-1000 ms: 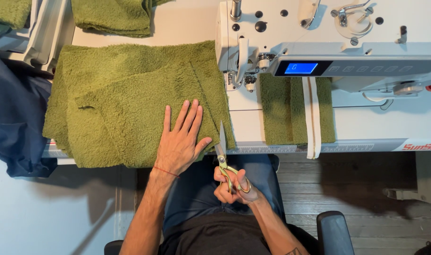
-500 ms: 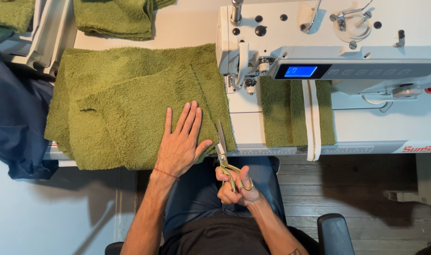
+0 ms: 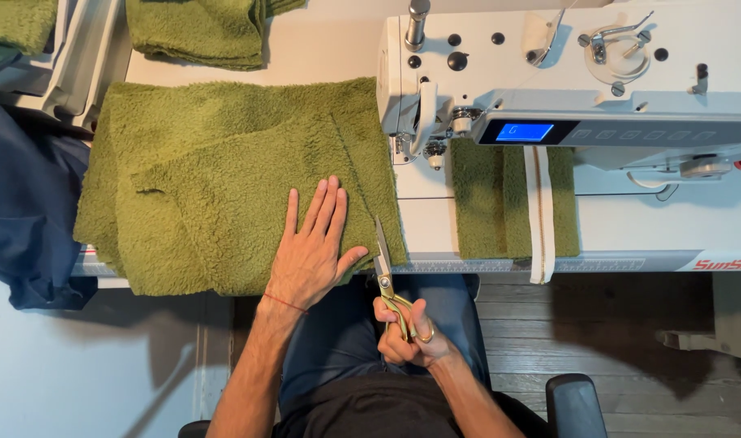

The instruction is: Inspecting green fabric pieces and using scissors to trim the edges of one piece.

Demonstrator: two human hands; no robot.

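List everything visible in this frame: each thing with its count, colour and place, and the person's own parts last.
fleece fabric: 1, olive green, table left
folded fleece: 1 stack, green, top left
fleece strip with zipper: 1, green and white, under machine arm
sewing machine: 1, white, top right
scissors: 1, gold handles, fabric's right edge
dark cloth: 1, navy, far left
left hand: flat on fleece
right hand: grips scissors
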